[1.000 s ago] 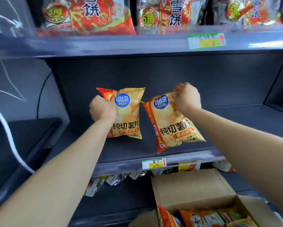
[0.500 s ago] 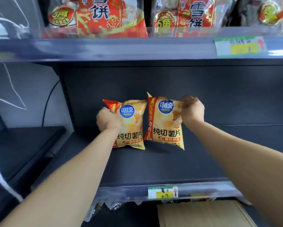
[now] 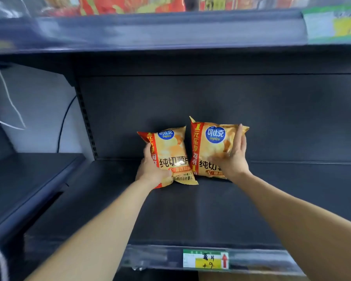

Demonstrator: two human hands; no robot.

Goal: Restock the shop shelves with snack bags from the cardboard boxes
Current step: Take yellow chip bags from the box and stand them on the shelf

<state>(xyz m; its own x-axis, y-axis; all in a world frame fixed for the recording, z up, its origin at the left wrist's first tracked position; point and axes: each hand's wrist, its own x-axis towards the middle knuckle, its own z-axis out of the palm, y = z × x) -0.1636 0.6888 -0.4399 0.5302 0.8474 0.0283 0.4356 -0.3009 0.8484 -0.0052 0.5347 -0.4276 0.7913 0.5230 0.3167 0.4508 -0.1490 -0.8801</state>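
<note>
Red packets (image 3: 130,5) along the top edge are cut off and smeared; I cannot read them. My left hand (image 3: 152,169) hides the lower left corner of the left glossy yellow-orange foil crisp bag (image 3: 170,149), fingers curled round its edge in a grip. My right hand (image 3: 233,157) lies flat, fingers straight, on the right glossy yellow-orange foil crisp bag (image 3: 209,142), covering some print. Both puffy bags stand just beside each other mid-frame, at the back of the matte dark grey metal shelf (image 3: 191,216). One green-and-yellow price label (image 3: 206,259) sits on its front rail.
</note>
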